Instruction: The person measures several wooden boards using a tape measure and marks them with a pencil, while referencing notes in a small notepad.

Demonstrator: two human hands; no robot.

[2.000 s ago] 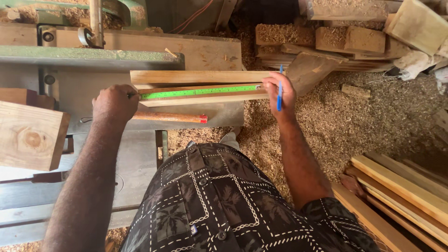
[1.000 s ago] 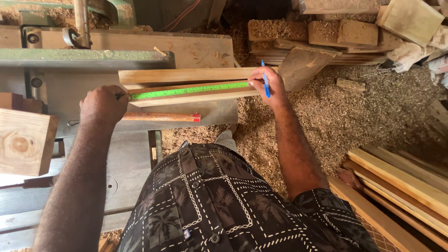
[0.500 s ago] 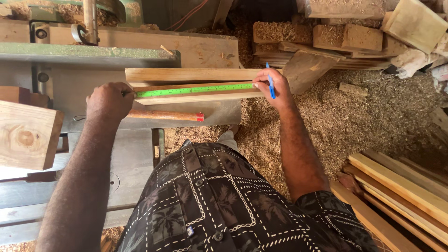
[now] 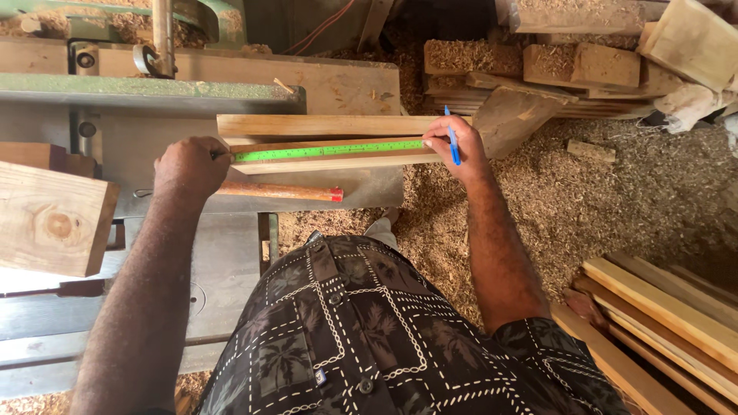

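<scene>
Stretching along a wooden strip (image 4: 338,160), a green measuring tape (image 4: 327,151) runs flat between the person's two hands. The left hand (image 4: 192,165) is closed into a fist at the tape's left end, pressing it down on the wood; its fingertips are curled under, and whether they pinch the tape itself cannot be told. The right hand (image 4: 455,147) sits at the tape's right end with its fingers closed around a blue pen (image 4: 452,137), which stands nearly upright with its lower end at the wood beside the tape's end.

A second, paler wooden strip (image 4: 323,124) lies just behind the first, side by side with it and touching. Both strips rest on the grey metal machine table (image 4: 154,146) and reach past its right edge, so their right ends hang over a floor covered in sawdust (image 4: 615,207). Just in front of the strips, near the table's front edge, lies a hammer handle (image 4: 280,192) of reddish wood with a red tip at its right end.

At the table's left edge a thick wooden block (image 4: 54,223) with a knot in its face juts in. Along the back edge runs a green metal fence (image 4: 146,88). Beyond the sawdust, rough timber offcuts (image 4: 569,69) are piled at the far right, and a stack of long boards (image 4: 661,307) lies at the near right.
</scene>
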